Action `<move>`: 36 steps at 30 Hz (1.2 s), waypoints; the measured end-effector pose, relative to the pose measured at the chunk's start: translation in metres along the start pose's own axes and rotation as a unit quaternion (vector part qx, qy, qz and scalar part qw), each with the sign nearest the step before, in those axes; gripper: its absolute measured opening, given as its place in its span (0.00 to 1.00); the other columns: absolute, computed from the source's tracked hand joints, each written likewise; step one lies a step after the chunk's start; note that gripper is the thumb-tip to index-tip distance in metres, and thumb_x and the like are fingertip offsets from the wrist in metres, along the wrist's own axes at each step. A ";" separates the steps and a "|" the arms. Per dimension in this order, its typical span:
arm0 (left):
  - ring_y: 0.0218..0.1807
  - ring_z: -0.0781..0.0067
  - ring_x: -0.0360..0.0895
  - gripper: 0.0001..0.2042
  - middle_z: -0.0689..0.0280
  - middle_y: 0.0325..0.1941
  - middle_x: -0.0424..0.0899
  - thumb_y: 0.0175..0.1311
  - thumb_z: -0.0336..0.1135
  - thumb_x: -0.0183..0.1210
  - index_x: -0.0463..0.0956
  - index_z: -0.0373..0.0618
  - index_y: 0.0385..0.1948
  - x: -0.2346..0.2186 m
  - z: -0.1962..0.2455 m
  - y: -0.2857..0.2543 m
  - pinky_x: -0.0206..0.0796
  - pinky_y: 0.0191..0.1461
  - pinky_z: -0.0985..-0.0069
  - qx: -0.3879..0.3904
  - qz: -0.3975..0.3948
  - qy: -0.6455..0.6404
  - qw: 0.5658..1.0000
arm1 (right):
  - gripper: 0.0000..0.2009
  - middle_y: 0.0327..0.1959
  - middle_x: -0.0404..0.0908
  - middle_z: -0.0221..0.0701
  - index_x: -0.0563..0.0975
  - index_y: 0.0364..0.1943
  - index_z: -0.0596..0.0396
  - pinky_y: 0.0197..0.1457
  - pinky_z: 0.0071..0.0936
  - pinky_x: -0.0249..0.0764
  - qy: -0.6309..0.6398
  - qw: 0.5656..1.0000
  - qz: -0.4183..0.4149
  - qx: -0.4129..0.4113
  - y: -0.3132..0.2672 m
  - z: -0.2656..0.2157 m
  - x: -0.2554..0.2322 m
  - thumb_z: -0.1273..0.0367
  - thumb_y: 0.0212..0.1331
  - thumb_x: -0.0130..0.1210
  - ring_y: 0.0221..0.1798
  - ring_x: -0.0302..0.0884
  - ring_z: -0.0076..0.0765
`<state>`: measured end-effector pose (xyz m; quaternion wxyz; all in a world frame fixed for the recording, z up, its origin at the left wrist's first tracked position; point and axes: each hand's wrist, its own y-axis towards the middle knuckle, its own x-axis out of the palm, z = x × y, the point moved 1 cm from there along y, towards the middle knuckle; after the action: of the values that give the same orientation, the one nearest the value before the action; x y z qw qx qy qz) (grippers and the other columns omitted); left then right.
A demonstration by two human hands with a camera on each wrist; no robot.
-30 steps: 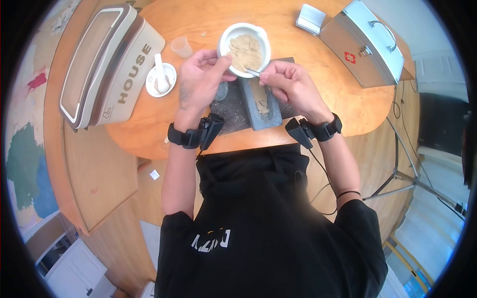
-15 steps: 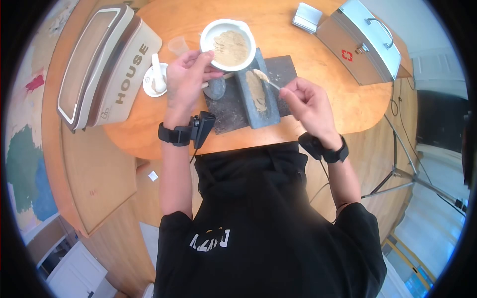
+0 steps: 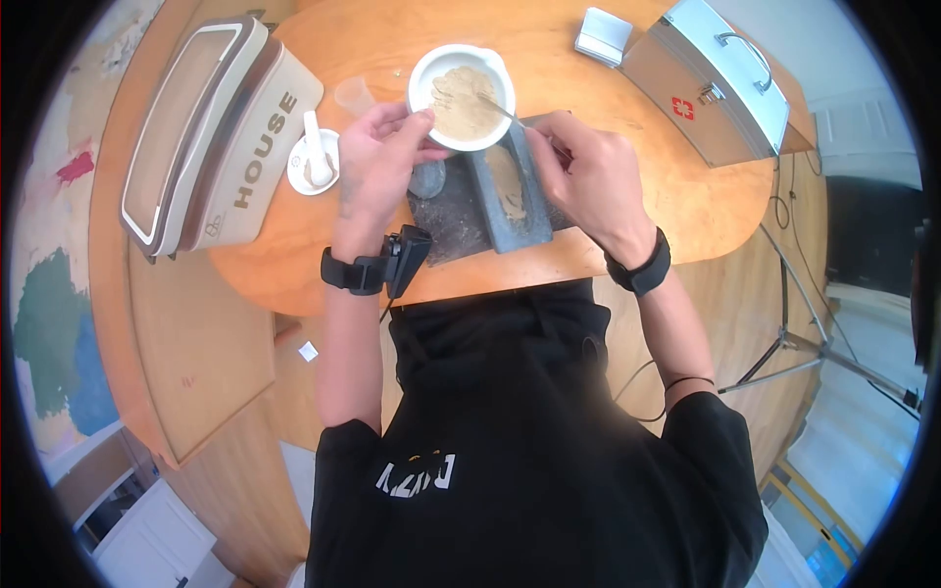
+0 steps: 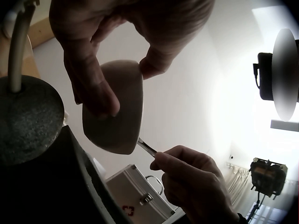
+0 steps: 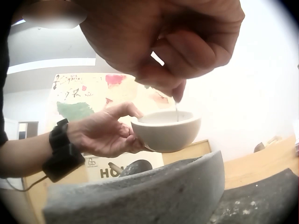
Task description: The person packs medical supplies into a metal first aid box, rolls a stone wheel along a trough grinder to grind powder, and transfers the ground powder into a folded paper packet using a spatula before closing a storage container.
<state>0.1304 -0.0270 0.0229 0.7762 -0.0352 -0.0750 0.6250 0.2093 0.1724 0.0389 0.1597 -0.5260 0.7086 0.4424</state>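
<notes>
My left hand (image 3: 380, 155) grips the side of a white bowl (image 5: 168, 136) with a small spout, thumb near its rim. Tan powder (image 3: 459, 110) covers much of the bowl's inside. Between thumb and fingers my right hand (image 3: 591, 178) pinches a thin metal spoon (image 3: 499, 110), which reaches over the rim with its tip in the powder. The bowl is held above the far end of a grey stone trough (image 3: 524, 235), where more tan powder lies along the groove. Beside the trough is a round grey stone (image 4: 29, 122) with a stick handle.
A dark mat (image 3: 446, 227) lies under the trough. To the left are a white dish (image 3: 297, 181) with a white pestle (image 3: 315, 147), a clear plastic cup (image 3: 353, 95) and a box (image 3: 260, 157) marked HOUSE. A metal case (image 3: 706, 98) and a white stack (image 3: 602, 37) stand at the right.
The spoon left the bowl, hung over the trough with powder on it, and is now back in the bowl's powder. The bowl shifted left, then partly back right.
</notes>
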 end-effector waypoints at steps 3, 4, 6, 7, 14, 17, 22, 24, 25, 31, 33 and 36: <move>0.37 0.67 0.85 0.19 0.51 0.40 0.83 0.63 0.32 0.63 0.73 0.23 0.47 0.003 -0.003 0.000 0.82 0.39 0.76 0.008 -0.004 -0.018 1.000 | 0.07 0.13 0.73 0.36 0.78 0.26 0.57 0.22 0.34 0.67 0.004 0.999 -0.040 0.006 0.001 0.005 0.005 0.70 0.58 0.59 0.15 0.72 0.43; 0.37 0.67 0.85 0.19 0.51 0.40 0.83 0.63 0.32 0.63 0.73 0.23 0.47 0.004 -0.003 -0.001 0.82 0.39 0.76 0.009 -0.001 -0.017 1.000 | 0.07 0.13 0.73 0.36 0.78 0.26 0.57 0.22 0.34 0.67 0.006 0.999 -0.041 0.004 0.001 0.003 0.004 0.70 0.58 0.59 0.15 0.72 0.43; 0.37 0.67 0.85 0.20 0.51 0.40 0.83 0.63 0.33 0.64 0.72 0.23 0.47 0.007 -0.003 -0.002 0.82 0.39 0.76 0.006 -0.002 -0.007 1.000 | 0.07 0.12 0.73 0.34 0.79 0.28 0.59 0.22 0.30 0.65 0.131 0.972 -0.145 0.129 0.001 -0.001 0.001 0.69 0.58 0.60 0.15 0.71 0.35; 0.37 0.67 0.85 0.20 0.51 0.40 0.83 0.63 0.33 0.64 0.72 0.23 0.47 0.006 -0.004 -0.002 0.82 0.39 0.76 0.006 -0.002 -0.007 1.000 | 0.07 0.12 0.73 0.34 0.79 0.28 0.59 0.22 0.30 0.65 0.132 0.972 -0.145 0.129 0.001 0.001 0.003 0.69 0.58 0.60 0.15 0.71 0.35; 0.37 0.67 0.85 0.19 0.51 0.40 0.83 0.64 0.32 0.63 0.72 0.22 0.47 0.008 -0.006 -0.002 0.82 0.40 0.76 0.000 -0.007 -0.003 1.000 | 0.09 0.15 0.70 0.18 0.81 0.29 0.59 0.20 0.19 0.52 0.475 0.802 -0.202 0.300 -0.001 0.016 0.015 0.69 0.64 0.57 0.17 0.59 0.12; 0.36 0.67 0.85 0.18 0.51 0.40 0.83 0.64 0.32 0.62 0.73 0.23 0.47 0.004 -0.007 0.002 0.82 0.40 0.76 -0.011 -0.010 -0.015 1.000 | 0.08 0.15 0.69 0.17 0.80 0.29 0.57 0.20 0.16 0.49 0.522 0.760 -0.208 0.325 0.000 0.022 0.010 0.69 0.65 0.57 0.16 0.57 0.10; 0.36 0.70 0.84 0.14 0.55 0.37 0.84 0.68 0.33 0.57 0.75 0.28 0.44 -0.007 -0.002 0.001 0.80 0.44 0.75 -0.017 0.006 -0.005 1.000 | 0.08 0.16 0.69 0.15 0.80 0.29 0.56 0.19 0.17 0.46 0.507 0.783 -0.189 0.306 -0.013 0.020 -0.010 0.69 0.65 0.56 0.16 0.55 0.09; 0.36 0.69 0.84 0.13 0.55 0.37 0.84 0.68 0.34 0.57 0.75 0.29 0.44 -0.016 -0.001 0.003 0.80 0.44 0.74 -0.014 0.019 0.011 1.000 | 0.07 0.12 0.70 0.20 0.79 0.28 0.56 0.18 0.20 0.53 0.409 0.847 -0.172 0.291 -0.027 0.023 -0.012 0.69 0.63 0.58 0.13 0.61 0.17; 0.36 0.69 0.84 0.13 0.55 0.37 0.84 0.68 0.34 0.57 0.75 0.29 0.44 -0.018 0.000 0.004 0.80 0.44 0.74 -0.016 0.020 0.011 1.000 | 0.07 0.12 0.70 0.20 0.79 0.28 0.56 0.18 0.20 0.53 0.409 0.847 -0.174 0.292 -0.034 0.021 -0.011 0.69 0.63 0.58 0.13 0.61 0.17; 0.36 0.69 0.84 0.13 0.56 0.38 0.84 0.68 0.35 0.57 0.75 0.31 0.42 -0.018 0.004 0.006 0.80 0.44 0.74 0.010 0.020 -0.002 1.000 | 0.06 0.11 0.70 0.34 0.78 0.25 0.55 0.20 0.30 0.66 0.004 1.000 -0.024 -0.013 -0.045 0.014 -0.003 0.73 0.58 0.60 0.13 0.72 0.37; 0.36 0.69 0.85 0.13 0.56 0.38 0.84 0.68 0.35 0.56 0.75 0.30 0.42 -0.016 0.006 0.005 0.80 0.44 0.73 0.001 0.008 0.011 1.000 | 0.06 0.10 0.70 0.33 0.78 0.25 0.56 0.19 0.28 0.65 0.048 0.999 -0.006 0.019 -0.038 0.007 -0.009 0.72 0.58 0.61 0.13 0.70 0.34; 0.36 0.69 0.85 0.14 0.55 0.39 0.84 0.68 0.36 0.56 0.75 0.30 0.43 -0.014 0.007 0.004 0.80 0.44 0.74 -0.008 -0.012 0.010 1.000 | 0.06 0.11 0.71 0.30 0.79 0.26 0.56 0.19 0.25 0.62 0.129 0.989 0.033 0.067 -0.026 0.008 -0.014 0.72 0.59 0.62 0.12 0.66 0.26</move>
<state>0.1227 -0.0397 0.0279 0.7842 -0.0464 -0.0725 0.6146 0.2363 0.1864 0.0321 0.0876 -0.5432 0.7681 0.3276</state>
